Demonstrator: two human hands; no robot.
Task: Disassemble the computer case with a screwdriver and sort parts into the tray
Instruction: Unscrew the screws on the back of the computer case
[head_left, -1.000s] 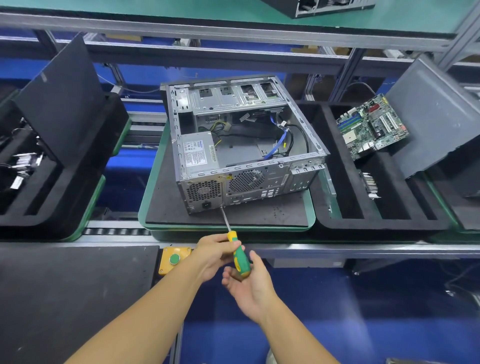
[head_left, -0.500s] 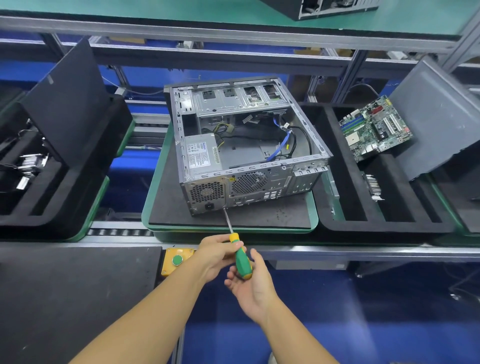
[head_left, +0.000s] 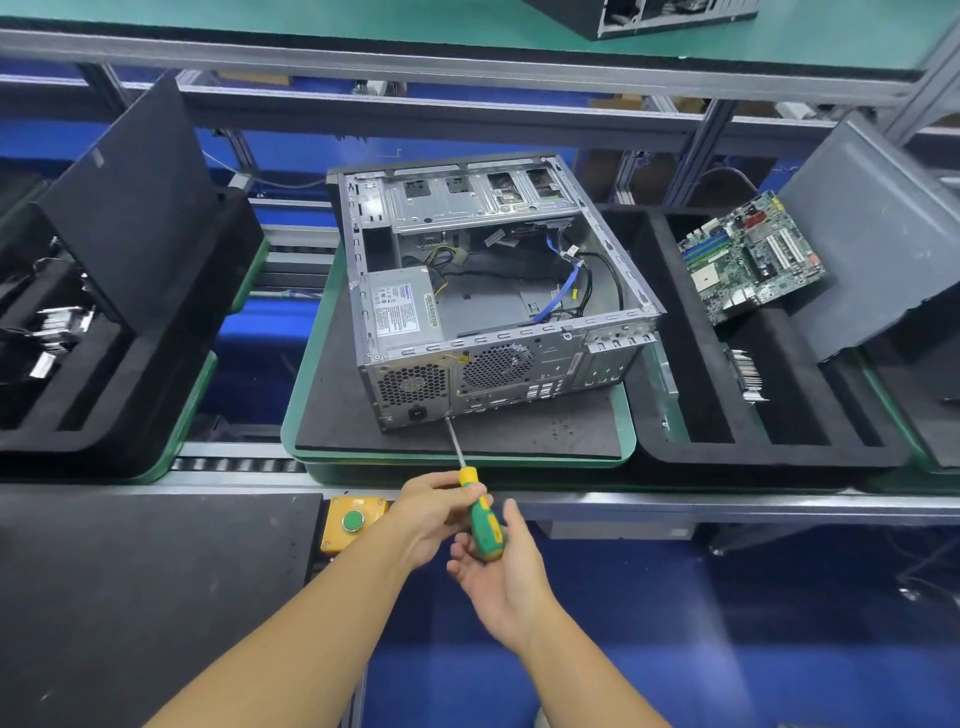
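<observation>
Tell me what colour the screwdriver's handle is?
The screwdriver handle is green with yellow at its collar and a yellow band; the head view shows it clearly.

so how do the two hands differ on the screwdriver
The left hand sits higher, fingers curled round the top of the screwdriver handle by its yellow collar; the right hand sits lower, under the handle's butt end. The left hand shows its back; the right hand is palm-up, fingers fairly straight, cradling rather than gripping. Both touch the handle.
</observation>
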